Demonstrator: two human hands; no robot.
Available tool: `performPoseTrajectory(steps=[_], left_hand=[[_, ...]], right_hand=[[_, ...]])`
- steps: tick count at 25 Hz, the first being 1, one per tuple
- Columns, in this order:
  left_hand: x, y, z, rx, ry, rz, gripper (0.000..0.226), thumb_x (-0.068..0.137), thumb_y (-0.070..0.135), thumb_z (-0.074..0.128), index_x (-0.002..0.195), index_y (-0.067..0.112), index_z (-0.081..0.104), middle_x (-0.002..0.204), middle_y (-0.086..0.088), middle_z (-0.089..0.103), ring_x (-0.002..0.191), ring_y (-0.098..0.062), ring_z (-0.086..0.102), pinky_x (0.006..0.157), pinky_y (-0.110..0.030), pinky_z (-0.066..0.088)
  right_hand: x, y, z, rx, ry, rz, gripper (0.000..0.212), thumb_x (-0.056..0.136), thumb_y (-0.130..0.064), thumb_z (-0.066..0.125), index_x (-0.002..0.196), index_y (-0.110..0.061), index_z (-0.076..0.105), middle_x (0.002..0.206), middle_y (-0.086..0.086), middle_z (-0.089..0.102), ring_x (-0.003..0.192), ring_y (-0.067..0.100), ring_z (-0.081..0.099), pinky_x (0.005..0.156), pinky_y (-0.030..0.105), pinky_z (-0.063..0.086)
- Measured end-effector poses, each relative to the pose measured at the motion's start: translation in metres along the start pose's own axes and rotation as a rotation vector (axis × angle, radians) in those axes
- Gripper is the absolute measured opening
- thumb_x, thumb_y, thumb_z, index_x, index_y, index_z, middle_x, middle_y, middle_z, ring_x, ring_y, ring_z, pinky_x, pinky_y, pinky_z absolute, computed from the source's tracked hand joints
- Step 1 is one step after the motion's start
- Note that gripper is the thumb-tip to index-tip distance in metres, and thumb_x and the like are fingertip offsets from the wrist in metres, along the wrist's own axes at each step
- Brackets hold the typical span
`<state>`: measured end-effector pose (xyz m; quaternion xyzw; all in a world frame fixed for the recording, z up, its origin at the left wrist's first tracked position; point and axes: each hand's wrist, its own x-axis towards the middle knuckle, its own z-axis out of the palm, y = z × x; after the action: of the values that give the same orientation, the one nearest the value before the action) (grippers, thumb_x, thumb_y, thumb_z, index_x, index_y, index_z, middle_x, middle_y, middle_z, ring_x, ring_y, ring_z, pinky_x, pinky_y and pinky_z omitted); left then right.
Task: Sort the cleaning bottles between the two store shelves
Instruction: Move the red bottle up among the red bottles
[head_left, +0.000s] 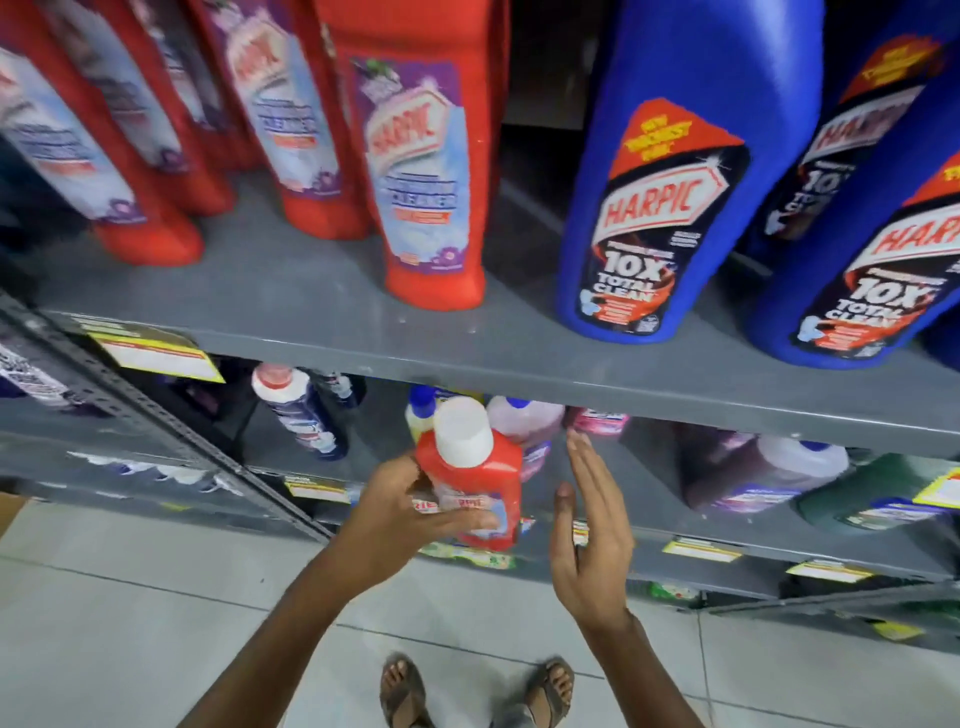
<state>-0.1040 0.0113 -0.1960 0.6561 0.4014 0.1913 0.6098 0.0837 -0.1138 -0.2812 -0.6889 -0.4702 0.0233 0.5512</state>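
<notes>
"HARPIC" reads on the tall red plastic bottles (421, 187) and on the broad blue plastic bottles (660, 182), the blue ones also marked "10X TOTAL CLEAN"; all stand on the grey metal upper shelf (322, 317). In front of the lower shelf (727, 540), the left hand (400, 514) grips a small red plastic bottle with a white round cap (478, 478), fingers wrapped across its partly legible label. The right hand (592, 525) hovers just beside it, fingers straight and spread, holding nothing. Yellow price tags (156, 356) line the shelf edges.
</notes>
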Motion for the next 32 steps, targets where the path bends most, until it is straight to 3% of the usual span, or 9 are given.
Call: performPoseTrajectory(steps=[4, 7, 11, 14, 18, 23, 32], left_hand=[[-0.026, 0.04, -0.075, 0.013, 0.079, 0.231, 0.051, 0.059, 0.012, 0.104, 0.105, 0.015, 0.081, 0.098, 0.016, 0.088, 0.092, 0.003, 0.081, 0.086, -0.018, 0.065], [-0.037, 0.069, -0.126, -0.06, 0.15, 0.367, 0.052, 0.064, 0.016, 0.104, 0.107, 0.02, 0.076, 0.101, 0.01, 0.088, 0.093, -0.002, 0.082, 0.083, -0.019, 0.065], [-0.046, 0.123, -0.184, -0.117, 0.192, 0.613, 0.068, 0.063, 0.037, 0.104, 0.122, 0.031, 0.071, 0.118, 0.008, 0.085, 0.106, -0.008, 0.082, 0.09, -0.026, 0.066], [-0.036, 0.157, -0.221, -0.052, 0.175, 0.748, 0.079, 0.076, 0.025, 0.099, 0.144, 0.021, 0.059, 0.133, -0.001, 0.08, 0.118, -0.019, 0.08, 0.096, -0.037, 0.067], [-0.004, 0.18, -0.239, -0.019, 0.156, 0.722, 0.086, 0.081, 0.017, 0.096, 0.153, 0.015, 0.049, 0.137, -0.003, 0.078, 0.124, -0.025, 0.077, 0.104, -0.051, 0.063], [0.023, 0.181, -0.238, -0.028, 0.06, 0.643, 0.087, 0.076, 0.017, 0.091, 0.153, 0.016, 0.051, 0.131, 0.004, 0.081, 0.122, -0.015, 0.078, 0.102, -0.034, 0.064], [0.046, 0.185, -0.234, -0.018, 0.046, 0.643, 0.081, 0.075, 0.024, 0.093, 0.147, 0.017, 0.056, 0.135, -0.001, 0.079, 0.123, -0.016, 0.077, 0.103, -0.034, 0.064]], right_hand=[[0.034, -0.091, 0.039, 0.062, 0.15, -0.282, 0.042, 0.11, -0.01, 0.055, 0.152, -0.013, 0.059, 0.16, -0.006, 0.062, 0.145, 0.023, 0.062, 0.124, 0.036, 0.045], [0.054, -0.144, 0.058, 0.038, 0.16, -0.414, 0.041, 0.11, -0.01, 0.055, 0.151, -0.011, 0.06, 0.157, -0.006, 0.063, 0.143, 0.021, 0.064, 0.123, 0.038, 0.046], [0.083, -0.183, 0.087, -0.119, 0.039, -0.37, 0.038, 0.109, -0.014, 0.059, 0.145, -0.012, 0.067, 0.154, -0.005, 0.065, 0.149, 0.013, 0.059, 0.128, 0.04, 0.043], [0.092, -0.194, 0.105, -0.337, 0.01, -0.316, 0.036, 0.109, -0.023, 0.062, 0.141, -0.011, 0.072, 0.151, 0.001, 0.069, 0.151, 0.018, 0.057, 0.127, 0.042, 0.044], [0.095, -0.2, 0.117, -0.535, 0.063, -0.288, 0.04, 0.112, -0.033, 0.054, 0.14, -0.012, 0.072, 0.148, 0.003, 0.072, 0.147, 0.02, 0.061, 0.125, 0.042, 0.046], [0.097, -0.199, 0.125, -0.59, 0.139, -0.263, 0.039, 0.112, -0.036, 0.054, 0.138, -0.014, 0.074, 0.144, 0.001, 0.075, 0.14, 0.017, 0.067, 0.122, 0.035, 0.047], [0.096, -0.198, 0.13, -0.581, 0.197, -0.27, 0.037, 0.11, -0.034, 0.059, 0.135, -0.013, 0.077, 0.141, 0.002, 0.076, 0.137, 0.017, 0.069, 0.12, 0.035, 0.049]])
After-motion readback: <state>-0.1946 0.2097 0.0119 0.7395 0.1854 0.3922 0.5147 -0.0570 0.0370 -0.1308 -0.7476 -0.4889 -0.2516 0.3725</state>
